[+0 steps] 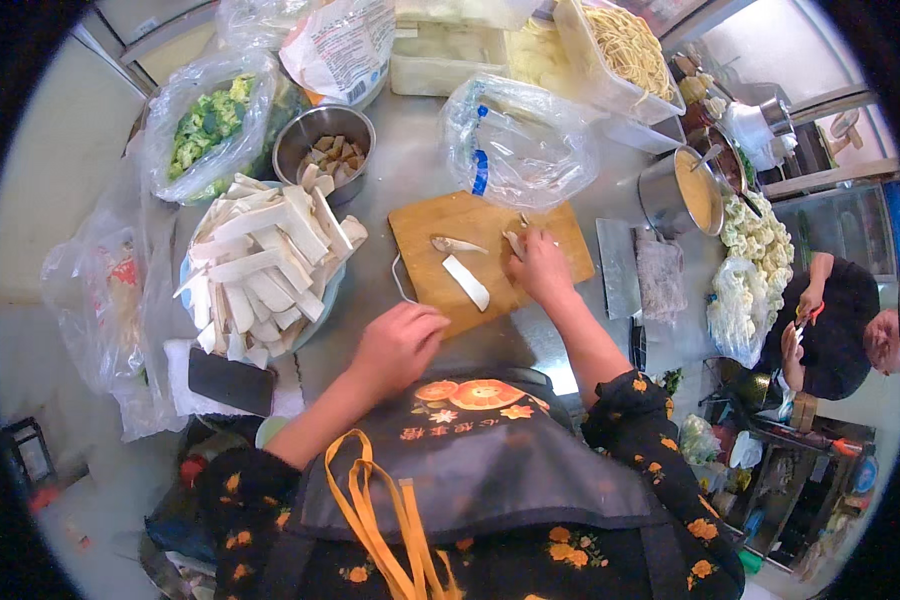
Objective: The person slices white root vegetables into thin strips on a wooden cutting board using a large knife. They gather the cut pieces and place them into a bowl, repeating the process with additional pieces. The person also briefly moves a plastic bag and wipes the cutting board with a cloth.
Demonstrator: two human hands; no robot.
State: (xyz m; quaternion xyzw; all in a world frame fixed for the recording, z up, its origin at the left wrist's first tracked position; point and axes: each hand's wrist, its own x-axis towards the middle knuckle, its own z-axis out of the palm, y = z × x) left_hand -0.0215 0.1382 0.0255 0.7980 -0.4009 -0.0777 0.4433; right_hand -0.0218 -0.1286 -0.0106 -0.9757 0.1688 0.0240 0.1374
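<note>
On the steel worktop lies a wooden cutting board (420, 270). My right hand (543, 264) is over its right part, with its fingertips at a small pale piece (513, 241); whether they grip it I cannot tell. A light, tapered piece (457, 245) and a flat white slice (466, 283) lie left of that hand. My left hand (399, 341) is at the board's near left edge, fingers curled together, with nothing visible in them. Further left, a light-blue bowl (335, 296) is heaped with long white slices (270, 259).
A clear plastic bag (525, 146) lies behind the board. Steel bowl (324, 120) and bagged broccoli (214, 124) stand back left. To the right are a cleaver-like blade (619, 266), a folded cloth (660, 277), a steel pot (660, 195) and cauliflower (754, 240). Another person (832, 326) holds scissors.
</note>
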